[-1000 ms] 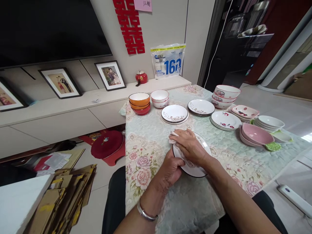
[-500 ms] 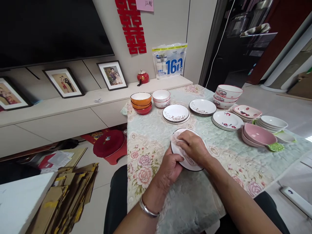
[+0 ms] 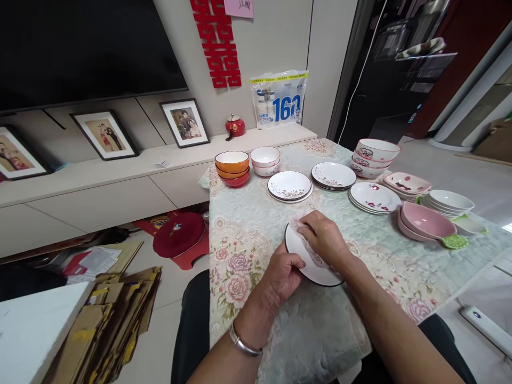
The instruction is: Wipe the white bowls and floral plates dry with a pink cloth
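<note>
A white plate with a dark rim (image 3: 316, 269) is held tilted above the near part of the table. My left hand (image 3: 283, 273) grips its left edge, thumb on the upper face and fingers hidden beneath. My right hand (image 3: 325, 239) has its fingers closed on a thin whitish cloth or tissue (image 3: 296, 224), which lies against the plate's far edge. Beyond the hands, a stack of white plates with a floral pattern (image 3: 289, 184) and a second such stack (image 3: 333, 175) rest on the flowered tablecloth (image 3: 244, 234).
Orange and red bowls (image 3: 232, 160) and pink-rimmed bowls (image 3: 265, 156) stand at the back left. To the right are tall bowls (image 3: 376, 151), plates (image 3: 374, 196), square dishes (image 3: 407, 182), white bowls (image 3: 452, 201) and pink leaf-handled bowls (image 3: 428, 218). A red stool (image 3: 178, 234) is at the left.
My right hand has moved with the cloth toward the plate's far edge and slightly right. The plate has shifted slightly right and toward me in my left hand.
</note>
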`<state>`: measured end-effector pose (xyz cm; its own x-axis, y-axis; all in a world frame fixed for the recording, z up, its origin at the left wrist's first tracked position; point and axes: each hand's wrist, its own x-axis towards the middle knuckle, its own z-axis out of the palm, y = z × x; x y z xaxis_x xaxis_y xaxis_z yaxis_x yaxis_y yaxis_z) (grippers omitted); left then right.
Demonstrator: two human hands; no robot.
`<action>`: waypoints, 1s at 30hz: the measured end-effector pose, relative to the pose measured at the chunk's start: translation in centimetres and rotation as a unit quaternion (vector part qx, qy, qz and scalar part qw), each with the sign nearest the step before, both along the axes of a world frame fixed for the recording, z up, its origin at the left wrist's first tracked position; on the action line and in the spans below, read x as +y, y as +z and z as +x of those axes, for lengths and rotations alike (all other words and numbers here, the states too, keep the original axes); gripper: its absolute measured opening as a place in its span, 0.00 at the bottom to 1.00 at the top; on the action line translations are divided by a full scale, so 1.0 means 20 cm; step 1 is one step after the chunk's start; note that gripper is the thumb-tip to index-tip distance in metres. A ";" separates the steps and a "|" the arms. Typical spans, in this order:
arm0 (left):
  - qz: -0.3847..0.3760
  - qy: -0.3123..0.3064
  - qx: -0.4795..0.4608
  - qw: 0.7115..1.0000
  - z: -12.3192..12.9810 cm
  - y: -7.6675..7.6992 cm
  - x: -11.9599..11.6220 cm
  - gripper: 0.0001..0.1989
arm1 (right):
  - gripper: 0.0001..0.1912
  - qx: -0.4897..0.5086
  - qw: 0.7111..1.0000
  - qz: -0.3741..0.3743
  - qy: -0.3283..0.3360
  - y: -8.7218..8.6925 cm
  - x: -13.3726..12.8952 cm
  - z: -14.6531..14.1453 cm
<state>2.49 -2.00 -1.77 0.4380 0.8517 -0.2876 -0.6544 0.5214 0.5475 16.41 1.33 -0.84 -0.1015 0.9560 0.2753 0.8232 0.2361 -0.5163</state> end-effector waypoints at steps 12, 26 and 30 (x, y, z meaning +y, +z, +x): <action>-0.070 0.014 -0.030 0.997 0.02 0.02 0.03 0.19 | 0.06 -0.005 0.998 -0.064 0.016 0.03 0.01 0.14; -0.064 0.018 -0.048 0.997 0.01 0.00 0.03 0.28 | 0.06 0.037 0.988 -0.087 0.126 0.08 -0.02 0.09; -0.037 0.008 -0.050 0.998 0.03 -0.01 0.01 0.26 | 0.06 -0.009 0.999 -0.019 -0.032 0.02 0.01 0.08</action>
